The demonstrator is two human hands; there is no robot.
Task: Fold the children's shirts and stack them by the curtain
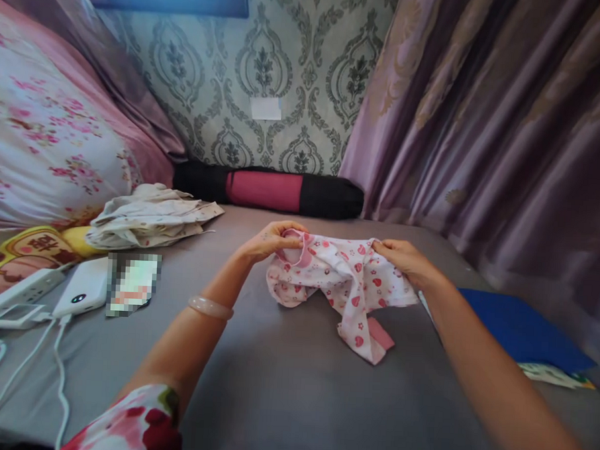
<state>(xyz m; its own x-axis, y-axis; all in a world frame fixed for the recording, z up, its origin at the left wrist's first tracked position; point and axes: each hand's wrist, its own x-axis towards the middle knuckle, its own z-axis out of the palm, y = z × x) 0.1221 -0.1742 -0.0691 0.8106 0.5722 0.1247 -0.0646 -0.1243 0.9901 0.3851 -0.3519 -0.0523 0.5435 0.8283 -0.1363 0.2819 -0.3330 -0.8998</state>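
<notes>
Between my two hands stretches a small white child's shirt [332, 266] with red and pink heart prints. My left hand [278, 240] is closed on it at the pink-trimmed neckline, and a pale bangle [211, 307] circles that wrist. On the other side, my right hand [402, 257] pinches the shirt's upper edge. One sleeve with a pink cuff [381, 335] hangs down in front, over the grey bed surface [293, 390]. Part of the shirt is folded, so its far side is hidden.
Crumpled cream cloth [151, 215] lies at the left, near a white power bank [82, 287], a power strip [21, 298] and cables. A black and magenta bolster [264, 190] rests along the wall. At the right is a flat blue item [519, 327] beside purple curtains [482, 140].
</notes>
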